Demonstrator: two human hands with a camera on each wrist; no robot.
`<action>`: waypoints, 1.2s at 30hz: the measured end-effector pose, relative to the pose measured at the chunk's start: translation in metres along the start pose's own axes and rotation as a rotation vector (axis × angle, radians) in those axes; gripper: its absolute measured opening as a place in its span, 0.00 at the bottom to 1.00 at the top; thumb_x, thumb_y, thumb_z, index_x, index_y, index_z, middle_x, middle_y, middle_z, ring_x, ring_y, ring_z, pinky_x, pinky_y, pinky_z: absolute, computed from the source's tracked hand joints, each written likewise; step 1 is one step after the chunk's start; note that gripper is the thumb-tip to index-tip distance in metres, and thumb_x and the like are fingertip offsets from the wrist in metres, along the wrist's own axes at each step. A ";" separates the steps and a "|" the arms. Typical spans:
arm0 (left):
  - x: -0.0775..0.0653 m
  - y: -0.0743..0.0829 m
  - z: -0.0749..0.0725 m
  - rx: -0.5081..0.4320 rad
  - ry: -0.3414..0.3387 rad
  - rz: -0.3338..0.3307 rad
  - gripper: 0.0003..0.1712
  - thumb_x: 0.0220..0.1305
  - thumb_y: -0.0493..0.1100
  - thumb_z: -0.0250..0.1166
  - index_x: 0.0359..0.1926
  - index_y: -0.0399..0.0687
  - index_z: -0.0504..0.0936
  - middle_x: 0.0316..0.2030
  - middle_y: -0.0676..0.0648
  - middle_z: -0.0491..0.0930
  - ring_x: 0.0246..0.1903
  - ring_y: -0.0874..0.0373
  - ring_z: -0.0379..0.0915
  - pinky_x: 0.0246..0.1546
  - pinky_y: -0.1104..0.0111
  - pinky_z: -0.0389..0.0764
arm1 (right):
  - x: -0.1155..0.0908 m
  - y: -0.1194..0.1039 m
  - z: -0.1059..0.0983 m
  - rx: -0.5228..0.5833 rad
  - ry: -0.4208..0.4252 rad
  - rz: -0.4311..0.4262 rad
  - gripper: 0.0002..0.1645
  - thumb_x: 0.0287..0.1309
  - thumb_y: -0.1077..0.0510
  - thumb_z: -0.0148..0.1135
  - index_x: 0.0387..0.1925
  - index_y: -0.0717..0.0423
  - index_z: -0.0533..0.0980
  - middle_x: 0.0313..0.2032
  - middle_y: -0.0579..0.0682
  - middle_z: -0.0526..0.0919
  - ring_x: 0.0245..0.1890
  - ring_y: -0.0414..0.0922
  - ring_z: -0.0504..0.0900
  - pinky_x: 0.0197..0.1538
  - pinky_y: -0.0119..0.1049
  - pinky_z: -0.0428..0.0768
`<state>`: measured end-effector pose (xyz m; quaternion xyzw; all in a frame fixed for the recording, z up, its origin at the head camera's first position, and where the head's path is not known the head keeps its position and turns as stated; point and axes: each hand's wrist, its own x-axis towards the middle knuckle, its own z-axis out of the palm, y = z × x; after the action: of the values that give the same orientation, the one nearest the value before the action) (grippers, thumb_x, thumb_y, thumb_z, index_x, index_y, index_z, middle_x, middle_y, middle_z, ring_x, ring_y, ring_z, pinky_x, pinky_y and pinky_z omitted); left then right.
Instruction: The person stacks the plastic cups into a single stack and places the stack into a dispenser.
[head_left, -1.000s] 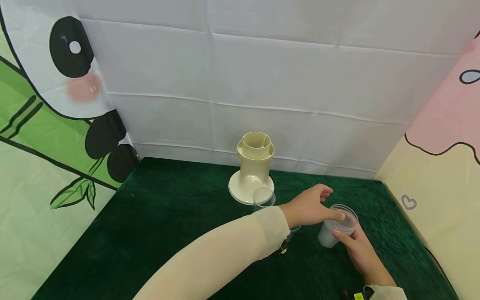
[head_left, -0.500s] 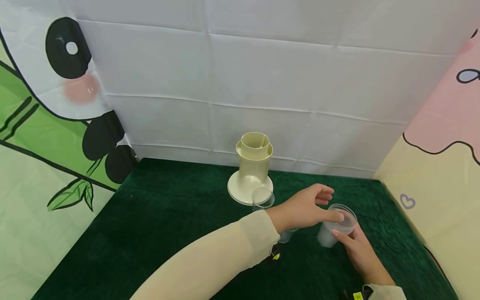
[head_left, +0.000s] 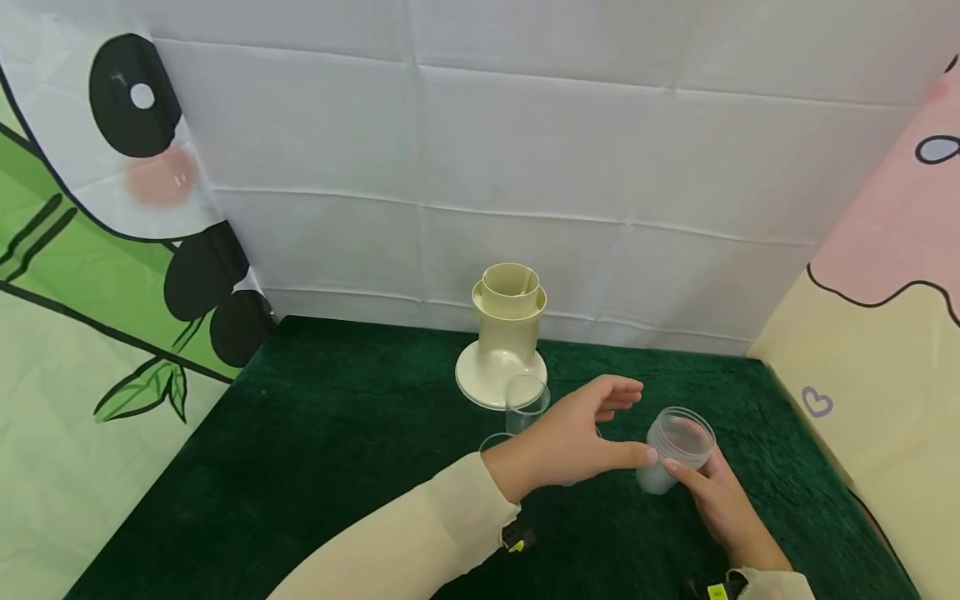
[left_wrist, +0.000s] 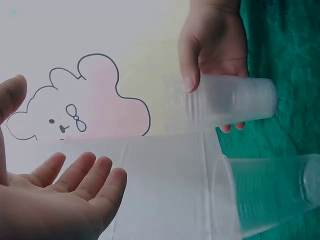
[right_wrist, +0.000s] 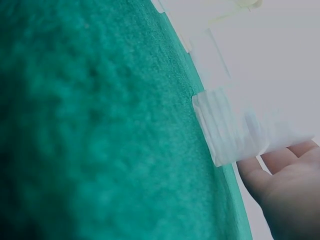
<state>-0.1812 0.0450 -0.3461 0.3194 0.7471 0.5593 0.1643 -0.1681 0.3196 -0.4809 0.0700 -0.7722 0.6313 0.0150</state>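
My right hand [head_left: 723, 500] grips a stack of nested clear plastic cups [head_left: 671, 467], thumb on the near side and fingers behind. The stack is upright, with its mouth facing up. Left of it is my left hand [head_left: 566, 437], its fingers loosely extended and apart from the thumb, nothing between them. Its thumb tip overlaps the stack's left side in the head view. In the left wrist view, a single clear cup [left_wrist: 270, 195] stands between the hand and the green cloth's far side. My left hand and wrist partly hide cups on the cloth.
Behind the left hand stands a clear cup [head_left: 527, 398]; another cup's rim [head_left: 491, 439] shows by the left wrist. A cream cup-shaped holder [head_left: 510, 333] with a round base stands at the back on the green cloth [head_left: 337, 433]. A white sheet [head_left: 525, 150] hangs behind.
My left hand has drawn back leftward and toward me, its thumb leaving the mouth of the cup stack. The right hand holds the stack in the same place.
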 end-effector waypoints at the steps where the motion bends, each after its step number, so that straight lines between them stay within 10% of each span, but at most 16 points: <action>1: -0.003 -0.002 -0.001 0.007 0.006 0.005 0.40 0.67 0.54 0.72 0.75 0.57 0.66 0.68 0.61 0.69 0.67 0.68 0.65 0.69 0.69 0.66 | 0.000 0.000 0.000 -0.002 0.001 0.003 0.33 0.77 0.60 0.55 0.76 0.54 0.54 0.63 0.45 0.68 0.59 0.35 0.72 0.55 0.22 0.71; 24: -0.069 -0.025 -0.035 0.145 0.170 0.045 0.44 0.64 0.54 0.74 0.76 0.65 0.62 0.72 0.60 0.64 0.69 0.61 0.61 0.70 0.54 0.66 | 0.000 -0.001 -0.003 0.016 -0.024 0.000 0.33 0.77 0.62 0.54 0.76 0.54 0.54 0.63 0.45 0.67 0.59 0.35 0.71 0.55 0.23 0.71; 36: -0.104 -0.062 -0.048 0.113 0.341 -0.052 0.44 0.64 0.52 0.75 0.75 0.56 0.64 0.72 0.54 0.64 0.72 0.49 0.61 0.71 0.44 0.62 | -0.001 0.000 -0.002 0.011 -0.022 0.009 0.33 0.78 0.61 0.53 0.76 0.55 0.54 0.63 0.45 0.66 0.59 0.34 0.71 0.55 0.22 0.71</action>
<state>-0.1512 -0.0690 -0.4005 0.2093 0.8023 0.5581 0.0315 -0.1675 0.3221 -0.4808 0.0734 -0.7692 0.6348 0.0032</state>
